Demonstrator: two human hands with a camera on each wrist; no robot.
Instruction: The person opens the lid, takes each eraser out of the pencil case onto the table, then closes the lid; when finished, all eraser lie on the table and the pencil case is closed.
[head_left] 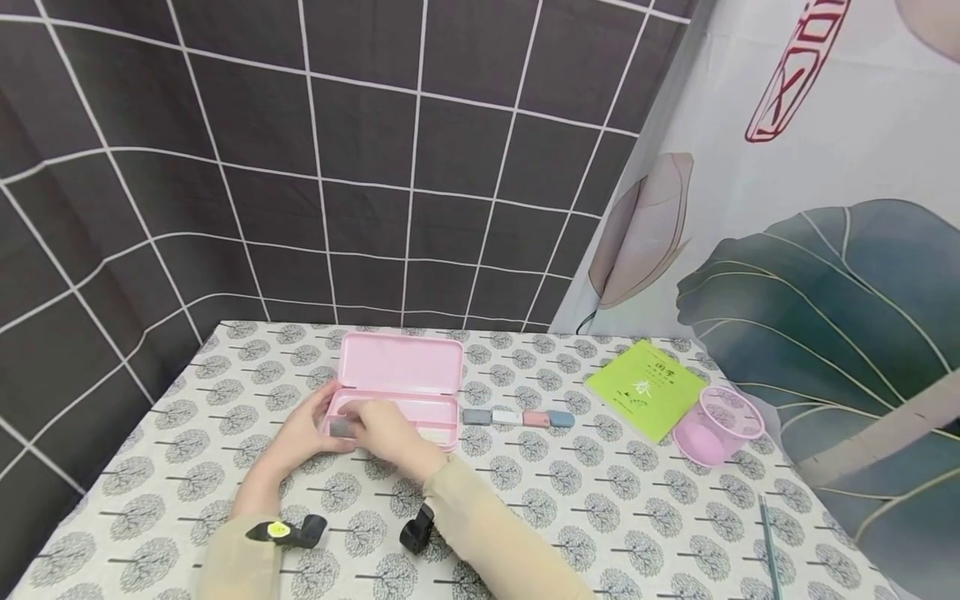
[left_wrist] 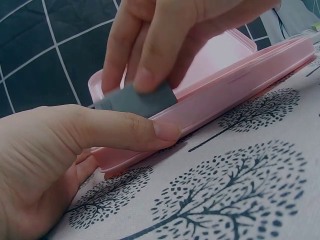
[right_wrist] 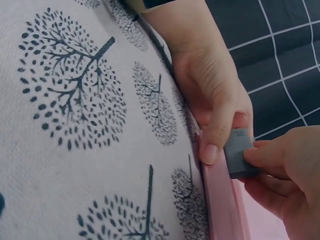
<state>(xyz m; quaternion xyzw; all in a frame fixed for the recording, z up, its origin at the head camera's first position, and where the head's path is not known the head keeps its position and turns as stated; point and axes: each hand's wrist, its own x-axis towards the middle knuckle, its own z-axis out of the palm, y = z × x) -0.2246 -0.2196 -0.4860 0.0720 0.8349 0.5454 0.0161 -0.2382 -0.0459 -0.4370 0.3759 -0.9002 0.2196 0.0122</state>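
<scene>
An open pink pencil case (head_left: pixel 401 364) lies on the table with its lid tipped back. My left hand (head_left: pixel 303 433) grips the case's left end, the thumb (left_wrist: pixel 162 131) along the front wall and the other fingers round the far side. Between thumb and fingers, my right hand (head_left: pixel 386 429) pinches a small grey eraser (left_wrist: pixel 137 101) over that same end of the case. In the right wrist view the eraser (right_wrist: pixel 240 152) sits tilted at the rim, close to my left thumb. A whitish item (head_left: pixel 435 435) shows in the right part of the tray.
Right of the case, a row of grey, white, pink and blue blocks (head_left: pixel 517 418) lies end to end. Farther right are a green booklet (head_left: pixel 645 389) and a pink mesh cup (head_left: pixel 718 425) on its side. A pencil (head_left: pixel 769 546) lies near the right front edge.
</scene>
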